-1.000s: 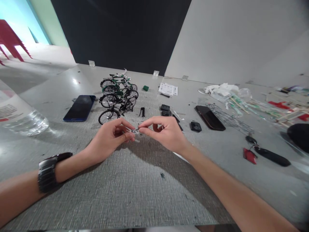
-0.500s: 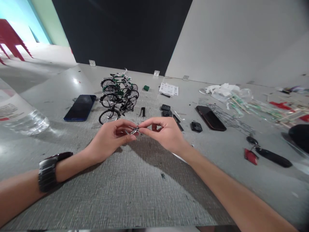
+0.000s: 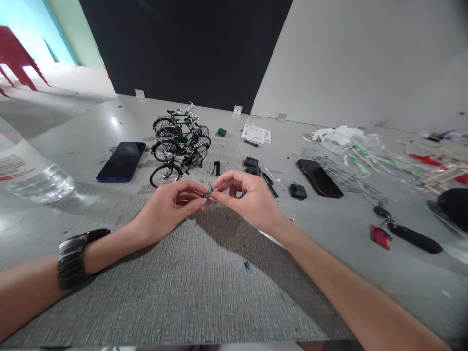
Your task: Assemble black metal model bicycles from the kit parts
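Note:
My left hand [image 3: 164,209] is closed in a pinch on a small metallic part [image 3: 208,195] at the middle of the view. From the right, the thumb and fingertips of my right hand [image 3: 252,200] grip the same part, so both sets of fingertips nearly meet. Its exact shape is too small to tell and partly covered by fingers. Just beyond my left hand, several miniature bicycles [image 3: 166,174] stand in a row, black in front and green behind. A small black piece [image 3: 217,168] lies past my fingertips.
A blue phone [image 3: 122,162] and a water bottle [image 3: 36,168] are on the left. To the right are black blocks [image 3: 297,191], a dark phone [image 3: 320,178], wire frames, keys [image 3: 413,237] and plastic packaging [image 3: 341,136]. Papers [image 3: 256,133] lie farther back.
The fingers of my right hand have shifted slightly up, and the small metallic part is turned and more covered by my left fingertips. Both hands keep hold of it.

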Demonstrator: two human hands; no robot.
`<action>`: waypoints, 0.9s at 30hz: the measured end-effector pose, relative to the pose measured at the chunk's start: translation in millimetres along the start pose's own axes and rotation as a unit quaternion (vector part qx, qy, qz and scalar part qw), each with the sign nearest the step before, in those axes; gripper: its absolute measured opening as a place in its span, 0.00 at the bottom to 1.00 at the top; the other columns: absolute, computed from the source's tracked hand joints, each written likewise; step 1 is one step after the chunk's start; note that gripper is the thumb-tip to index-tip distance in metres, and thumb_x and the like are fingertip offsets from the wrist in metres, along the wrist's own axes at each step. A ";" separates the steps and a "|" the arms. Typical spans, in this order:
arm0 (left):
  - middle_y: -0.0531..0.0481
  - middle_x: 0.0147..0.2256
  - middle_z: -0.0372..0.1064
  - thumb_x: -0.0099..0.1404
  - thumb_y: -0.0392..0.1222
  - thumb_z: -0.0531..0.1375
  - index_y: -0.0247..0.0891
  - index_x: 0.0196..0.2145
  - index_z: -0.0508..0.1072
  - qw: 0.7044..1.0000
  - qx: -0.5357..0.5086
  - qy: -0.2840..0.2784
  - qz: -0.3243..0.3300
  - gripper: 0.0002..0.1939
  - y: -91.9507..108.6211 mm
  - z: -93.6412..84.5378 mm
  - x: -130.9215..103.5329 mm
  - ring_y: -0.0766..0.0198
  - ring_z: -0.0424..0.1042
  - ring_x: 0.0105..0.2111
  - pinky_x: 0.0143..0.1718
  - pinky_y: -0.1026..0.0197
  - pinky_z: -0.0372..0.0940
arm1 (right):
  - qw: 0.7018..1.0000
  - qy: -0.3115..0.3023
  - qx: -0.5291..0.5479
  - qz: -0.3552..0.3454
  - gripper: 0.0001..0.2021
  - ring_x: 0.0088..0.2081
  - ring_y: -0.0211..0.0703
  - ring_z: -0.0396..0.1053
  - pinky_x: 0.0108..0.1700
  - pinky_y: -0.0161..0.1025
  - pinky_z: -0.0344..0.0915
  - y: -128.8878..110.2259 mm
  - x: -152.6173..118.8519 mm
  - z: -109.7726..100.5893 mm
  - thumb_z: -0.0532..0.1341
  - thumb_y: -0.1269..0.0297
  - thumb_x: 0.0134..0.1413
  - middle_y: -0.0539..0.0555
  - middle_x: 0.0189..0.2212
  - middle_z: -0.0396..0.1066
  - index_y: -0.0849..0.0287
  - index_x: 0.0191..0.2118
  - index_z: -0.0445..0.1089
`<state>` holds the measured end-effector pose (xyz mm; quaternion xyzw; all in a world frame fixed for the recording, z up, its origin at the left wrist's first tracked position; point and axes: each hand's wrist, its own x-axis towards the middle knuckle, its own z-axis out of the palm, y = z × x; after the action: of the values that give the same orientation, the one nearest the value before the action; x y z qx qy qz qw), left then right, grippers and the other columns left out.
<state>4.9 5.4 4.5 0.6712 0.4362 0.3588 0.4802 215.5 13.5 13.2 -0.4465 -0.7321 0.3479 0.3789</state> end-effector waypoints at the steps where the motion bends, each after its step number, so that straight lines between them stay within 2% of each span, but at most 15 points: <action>1: 0.48 0.38 0.82 0.66 0.39 0.64 0.37 0.43 0.77 1.000 0.004 0.000 0.000 0.08 0.1 -0.1 0.2 0.59 0.82 0.37 0.42 0.59 0.77 | 1.000 -0.003 0.007 0.006 0.08 0.26 0.34 0.61 0.27 0.35 0.58 0.0 -0.3 0.2 0.67 0.58 0.59 0.51 0.32 0.77 0.57 0.39 0.76; 4: 0.48 0.37 0.82 0.66 0.39 0.64 0.37 0.42 0.77 1.000 0.016 0.000 0.003 0.07 0.2 -0.8 0.5 0.58 0.82 0.36 0.43 0.58 0.77 | 1.000 -0.004 0.023 0.016 0.09 0.28 0.36 0.64 0.28 0.36 0.60 2.3 -0.5 1.0 0.66 0.57 0.60 0.51 0.32 0.75 0.57 0.39 0.75; 7: 0.48 0.38 0.82 0.64 0.40 0.65 0.38 0.42 0.77 1.000 0.011 -0.003 0.006 0.08 0.0 -1.3 0.8 0.58 0.82 0.38 0.45 0.57 0.76 | 0.999 0.006 0.044 0.030 0.12 0.28 0.36 0.66 0.28 0.36 0.61 6.7 0.2 1.7 0.69 0.56 0.56 0.52 0.33 0.75 0.57 0.42 0.73; 13: 0.48 0.39 0.82 0.65 0.38 0.65 0.37 0.45 0.75 1.000 -0.012 -0.021 -0.013 0.11 0.7 -1.7 0.9 0.58 0.82 0.38 0.45 0.58 0.76 | 0.999 -0.017 0.020 0.037 0.16 0.29 0.38 0.67 0.28 0.37 0.61 9.4 1.8 1.6 0.67 0.54 0.59 0.54 0.36 0.78 0.56 0.49 0.77; 21: 0.48 0.38 0.82 0.63 0.40 0.67 0.37 0.46 0.76 1.000 -0.006 -0.018 -0.022 0.13 -3.8 -2.4 1.8 0.57 0.81 0.41 0.46 0.58 0.75 | 0.999 -0.032 0.001 0.029 0.15 0.32 0.41 0.71 0.33 0.40 0.64 10.9 2.4 1.6 0.65 0.55 0.61 0.55 0.38 0.80 0.55 0.49 0.79; 27: 0.48 0.37 0.82 0.64 0.41 0.67 0.38 0.46 0.76 0.999 -0.016 -0.037 -0.034 0.13 -4.8 -4.3 3.1 0.60 0.81 0.37 0.43 0.58 0.75 | 1.000 -0.020 -0.004 0.016 0.14 0.30 0.38 0.67 0.30 0.38 0.62 7.4 2.1 0.5 0.66 0.54 0.61 0.54 0.39 0.80 0.55 0.47 0.80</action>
<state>1.0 10.5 1.3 0.6614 0.4345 0.3240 0.5184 217.3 17.9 7.2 -0.4531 -0.7335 0.3599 0.3566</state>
